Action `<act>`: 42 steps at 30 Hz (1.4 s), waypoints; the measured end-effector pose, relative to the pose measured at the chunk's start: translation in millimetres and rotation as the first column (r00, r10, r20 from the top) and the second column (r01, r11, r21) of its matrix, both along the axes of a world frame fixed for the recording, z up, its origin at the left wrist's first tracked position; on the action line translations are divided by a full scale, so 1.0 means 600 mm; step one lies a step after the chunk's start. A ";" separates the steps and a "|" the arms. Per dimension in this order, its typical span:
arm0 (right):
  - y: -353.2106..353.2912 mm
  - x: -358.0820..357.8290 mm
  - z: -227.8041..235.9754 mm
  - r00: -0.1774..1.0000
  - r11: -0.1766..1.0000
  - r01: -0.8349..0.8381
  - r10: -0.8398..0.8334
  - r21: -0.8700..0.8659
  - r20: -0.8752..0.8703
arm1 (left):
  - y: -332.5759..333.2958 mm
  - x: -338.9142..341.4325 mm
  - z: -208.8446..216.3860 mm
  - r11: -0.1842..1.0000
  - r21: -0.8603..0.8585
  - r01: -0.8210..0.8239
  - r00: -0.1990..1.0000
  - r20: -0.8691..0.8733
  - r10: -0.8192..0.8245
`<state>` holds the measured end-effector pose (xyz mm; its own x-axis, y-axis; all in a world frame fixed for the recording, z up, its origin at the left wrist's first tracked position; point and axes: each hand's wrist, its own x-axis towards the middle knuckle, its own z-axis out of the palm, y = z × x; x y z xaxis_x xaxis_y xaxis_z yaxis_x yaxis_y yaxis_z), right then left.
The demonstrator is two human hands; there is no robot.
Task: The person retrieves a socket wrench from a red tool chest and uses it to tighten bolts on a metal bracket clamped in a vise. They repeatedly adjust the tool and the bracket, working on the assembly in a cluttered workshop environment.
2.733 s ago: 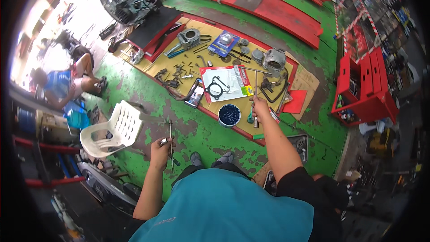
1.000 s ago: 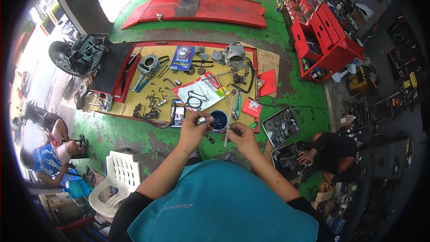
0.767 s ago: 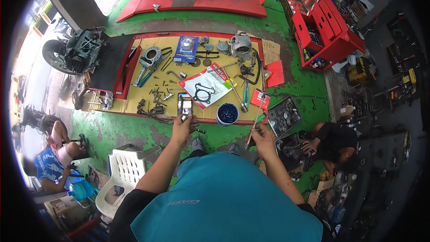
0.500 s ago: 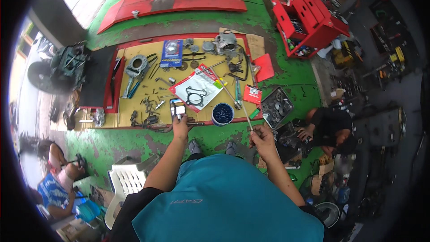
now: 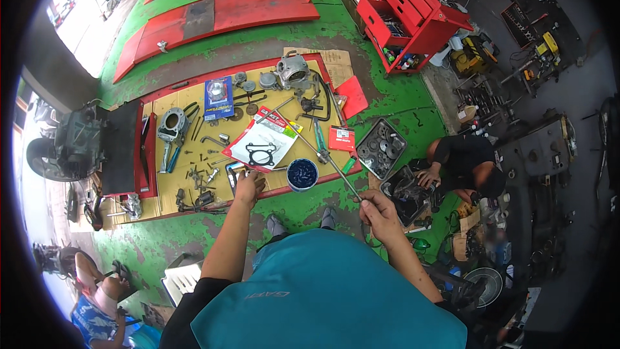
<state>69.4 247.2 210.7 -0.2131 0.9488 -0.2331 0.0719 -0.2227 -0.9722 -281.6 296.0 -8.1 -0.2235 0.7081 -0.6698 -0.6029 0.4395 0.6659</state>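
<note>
Your right hand (image 5: 382, 212), at 4 o'clock from the tub (image 5: 302, 174), has its grip closed around a rod (image 5: 345, 180); your left hand (image 5: 248, 187), at 9 o'clock, I am not able to judge its grip.

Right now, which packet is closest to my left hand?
The large red-edged white packet: its near end lies right by your left hand. The blue packet and small red packet lie farther off.
</note>
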 end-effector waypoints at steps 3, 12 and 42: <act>0.011 -0.004 0.018 0.999 0.999 -0.046 0.046 0.026 -0.012 | -0.008 -0.007 0.063 0.995 0.003 0.105 0.994 -0.024 -0.104; 0.043 -0.035 0.050 0.978 0.979 -0.199 0.201 0.040 -0.062 | -0.028 0.063 0.365 0.836 0.412 0.362 0.930 -0.215 -0.297; 0.095 -0.013 0.048 0.977 0.977 -0.208 0.205 0.042 0.062 | -0.100 0.029 0.369 0.736 0.370 0.567 0.821 -0.331 -0.465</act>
